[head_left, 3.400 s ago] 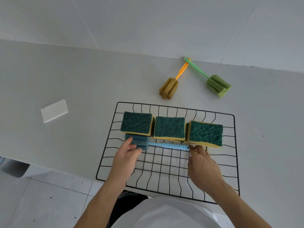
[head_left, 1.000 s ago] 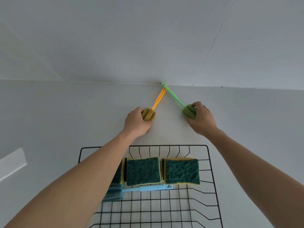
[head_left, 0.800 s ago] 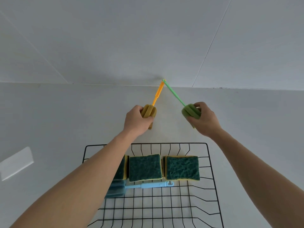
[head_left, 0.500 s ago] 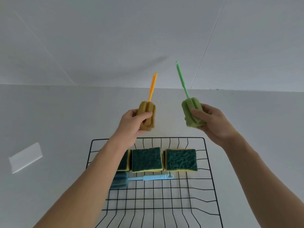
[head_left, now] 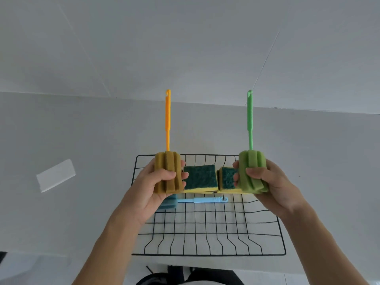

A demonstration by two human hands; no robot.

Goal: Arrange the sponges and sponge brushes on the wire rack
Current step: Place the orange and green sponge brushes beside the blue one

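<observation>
My left hand (head_left: 153, 187) grips the foam head of the orange sponge brush (head_left: 169, 171), held upright with its handle pointing up. My right hand (head_left: 267, 185) grips the foam head of the green sponge brush (head_left: 252, 167) the same way. Both hover above the black wire rack (head_left: 207, 229). On the rack's far part lie green-topped yellow sponges (head_left: 200, 177) in a row; the left one is hidden behind the orange brush. In front of them lies a blue sponge brush (head_left: 202, 200), its head partly behind my left hand.
A white rectangular block (head_left: 56, 174) lies on the grey counter to the left of the rack. The counter meets a pale tiled wall at the back. The rack's near half holds nothing, and its front edge sits close to the counter's front edge.
Both hands lifted the orange and green brushes off the counter by the wall, swung them upright and drew them back over the rack. The view has tilted down.
</observation>
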